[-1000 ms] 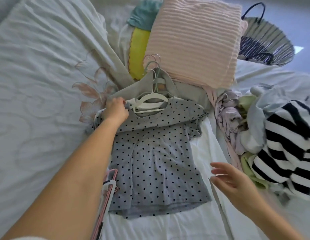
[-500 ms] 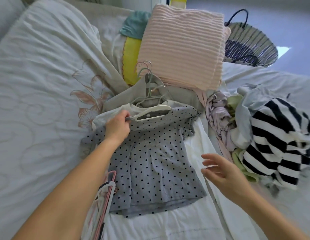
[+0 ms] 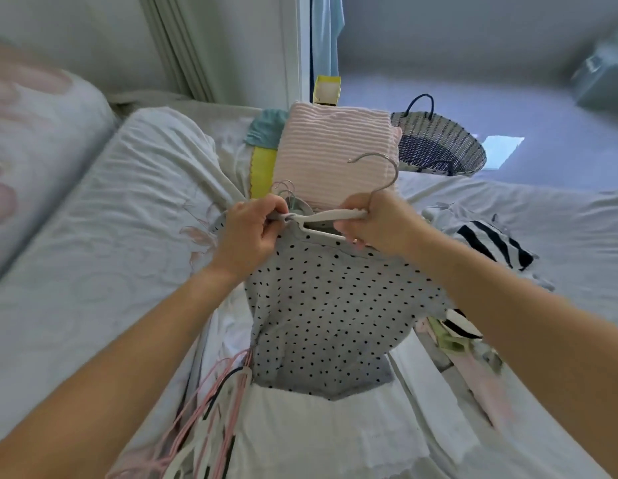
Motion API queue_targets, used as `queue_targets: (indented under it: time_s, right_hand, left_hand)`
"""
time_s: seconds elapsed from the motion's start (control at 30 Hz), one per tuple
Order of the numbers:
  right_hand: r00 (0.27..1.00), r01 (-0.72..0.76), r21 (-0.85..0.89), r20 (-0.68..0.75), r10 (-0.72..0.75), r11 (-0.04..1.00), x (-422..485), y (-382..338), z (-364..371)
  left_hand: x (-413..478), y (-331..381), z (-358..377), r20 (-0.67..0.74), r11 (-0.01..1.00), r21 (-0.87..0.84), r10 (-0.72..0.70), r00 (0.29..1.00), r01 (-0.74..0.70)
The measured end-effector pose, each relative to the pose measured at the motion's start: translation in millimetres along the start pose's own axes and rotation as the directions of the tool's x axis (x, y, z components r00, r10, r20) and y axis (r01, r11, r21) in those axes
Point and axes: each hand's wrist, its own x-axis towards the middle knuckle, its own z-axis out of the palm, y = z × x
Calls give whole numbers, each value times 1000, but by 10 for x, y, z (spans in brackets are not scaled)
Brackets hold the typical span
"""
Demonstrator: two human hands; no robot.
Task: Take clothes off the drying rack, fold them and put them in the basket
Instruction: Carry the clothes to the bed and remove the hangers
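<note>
Left hand pinches the top at its collar; right hand grips the hanger (likely to slip it free). Top hangs below both hands; basket stands beyond the right hand.

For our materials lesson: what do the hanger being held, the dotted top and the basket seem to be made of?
Hanger: smooth white body, likely plastic; thin shiny grey hook, likely metal. Dotted top: soft matte fabric, perhaps cotton knit; it drapes and creases. Basket: woven dark and pale strands; fibre or plastic, cannot tell.
</note>
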Motion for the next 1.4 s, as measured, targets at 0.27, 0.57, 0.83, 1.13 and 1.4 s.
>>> queue_targets:
  time_s: [0.27,0.57,0.83,1.13,1.4]
  right_hand:
    - [984,176,-97,-1,-177,980,-437,-305,-430]
    - [983,137,61,-135,-128,989,-1018,243,-1167]
    - [809,437,566,-588,-29,699,-1524,624,-1785]
    - [620,517,560,-766,168,647,-2139,1318,-2497]
    - [453,616,506,-855,254,604,-2581,1889,-3259]
  left_hand:
    - [-99,588,-350,-43,997,22,-72,996,73]
    - [-81,715,-544,-141,865,-260,-474,869,429]
    - [428,1691,437,136,758,-405,-502,854,510]
    - [888,2850,1383,307,615,-536,-496,812,578]
    - [1555,3654,1951,327,498,-653,-494,806,571]
